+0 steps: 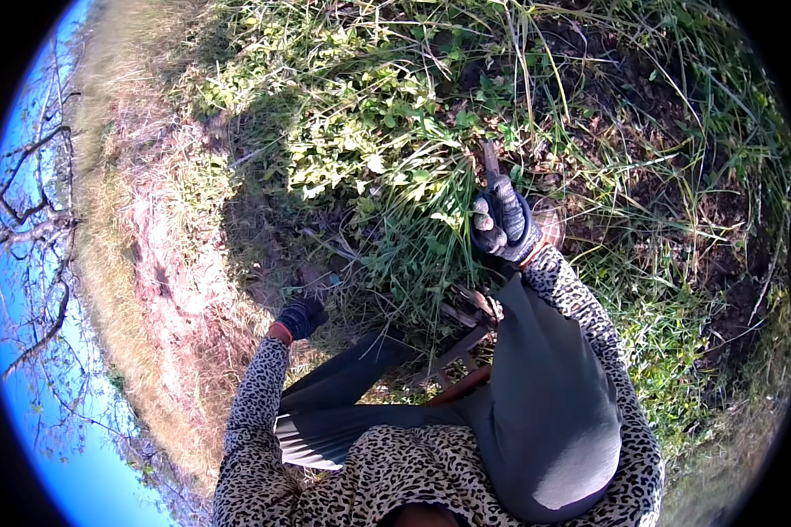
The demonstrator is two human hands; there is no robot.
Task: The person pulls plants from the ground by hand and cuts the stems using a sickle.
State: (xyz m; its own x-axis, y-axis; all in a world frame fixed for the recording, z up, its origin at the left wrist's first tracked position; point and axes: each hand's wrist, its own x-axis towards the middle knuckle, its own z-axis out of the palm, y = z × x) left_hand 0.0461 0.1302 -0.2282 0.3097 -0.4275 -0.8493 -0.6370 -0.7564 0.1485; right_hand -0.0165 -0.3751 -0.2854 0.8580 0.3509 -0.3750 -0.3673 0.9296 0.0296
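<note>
The blade [490,161] juts forward from the right hand [504,224], beside the right edge of the grass clump [435,189]. For a clean cut, I'd gather the stems with the left hand [301,318], well clear of the edge, and stroke low, away from the knee [540,360]. The right arm reaches past the knee, gloved fingers curled around the blade's near end; the left, bent, hangs near the bare soil's [180,281] right edge, its grasp unclear.
</note>
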